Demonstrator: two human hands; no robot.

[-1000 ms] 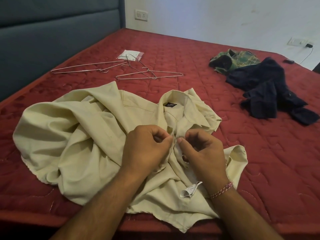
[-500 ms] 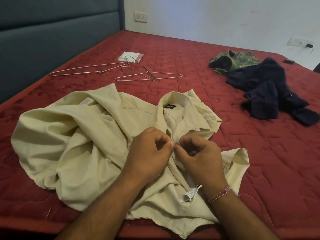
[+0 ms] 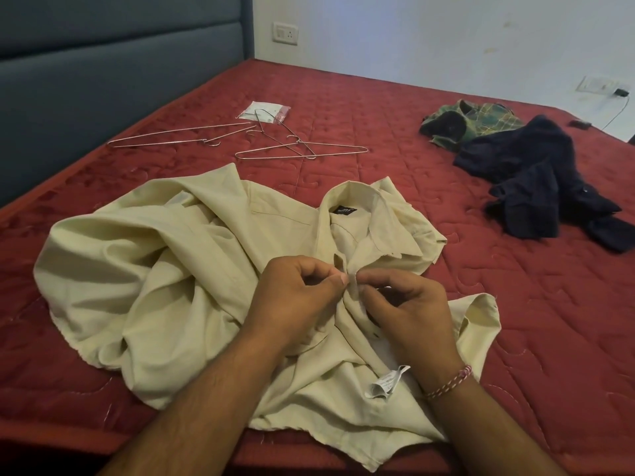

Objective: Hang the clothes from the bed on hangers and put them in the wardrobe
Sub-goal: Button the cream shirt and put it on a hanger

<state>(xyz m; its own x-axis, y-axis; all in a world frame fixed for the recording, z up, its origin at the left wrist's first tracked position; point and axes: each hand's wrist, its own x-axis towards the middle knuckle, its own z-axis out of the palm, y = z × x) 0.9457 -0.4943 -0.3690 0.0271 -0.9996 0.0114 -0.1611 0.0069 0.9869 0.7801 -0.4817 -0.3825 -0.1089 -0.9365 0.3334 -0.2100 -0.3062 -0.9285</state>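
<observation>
You are pinching the front strip of the cream shirt (image 3: 165, 286) at the bed's (image 3: 515, 321) near edge, left hand (image 3: 295, 300) and right hand (image 3: 405, 307) together; hangers (image 3: 299, 151) are lying at 11 o'clock. The strip may be slipping (fabric bunched underneath), popping a button.

We see a shirt (image 3: 165, 269) lying on the bed (image 3: 515, 338) nearest us, at six o'clock; wire hangers (image 3: 275, 146) lie behind it at eleven, a small packet (image 3: 266, 109) just beyond them; two more garments (image 3: 515, 159) lie touching at two o'clock, the headboard (image 3: 103, 80) at ten
</observation>
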